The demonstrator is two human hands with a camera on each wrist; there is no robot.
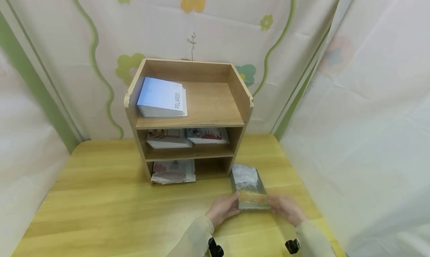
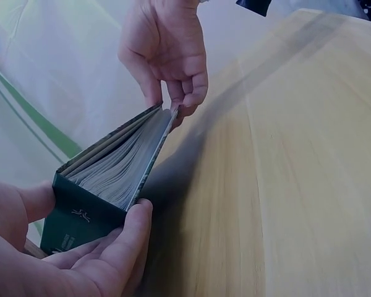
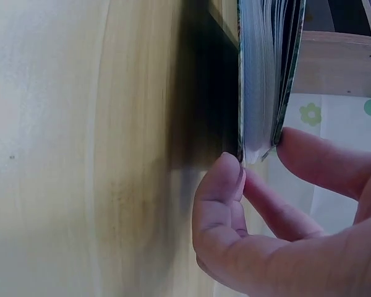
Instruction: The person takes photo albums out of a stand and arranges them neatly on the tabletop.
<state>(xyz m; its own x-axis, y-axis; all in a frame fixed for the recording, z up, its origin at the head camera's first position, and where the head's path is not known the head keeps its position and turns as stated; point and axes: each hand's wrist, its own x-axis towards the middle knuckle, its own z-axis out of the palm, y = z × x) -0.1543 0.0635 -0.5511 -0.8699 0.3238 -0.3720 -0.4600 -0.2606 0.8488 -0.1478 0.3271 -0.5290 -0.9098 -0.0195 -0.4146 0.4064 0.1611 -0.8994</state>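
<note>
A thick hardcover book [image 1: 248,186] with a painted landscape cover lies face up between my two hands, just above the yellow wooden table [image 1: 107,212]. My left hand [image 1: 222,208] grips its dark green spine [image 2: 80,216], thumb on one cover and fingers on the other. On the opposite side my right hand [image 1: 287,207] pinches the covers at their free edge, as the right wrist view shows with the thumb [image 3: 321,161] on one cover and fingers on the other. The pages [image 3: 260,80] fan slightly between the covers.
Behind stands a wooden shelf unit [image 1: 191,124]. A blue-white "POLAROID" album [image 1: 159,94] rests on its top level. Booklets [image 1: 169,137] fill much of the middle level, and another booklet [image 1: 173,171] lies at the bottom left. Flower-patterned curtains [image 1: 218,29] surround the table.
</note>
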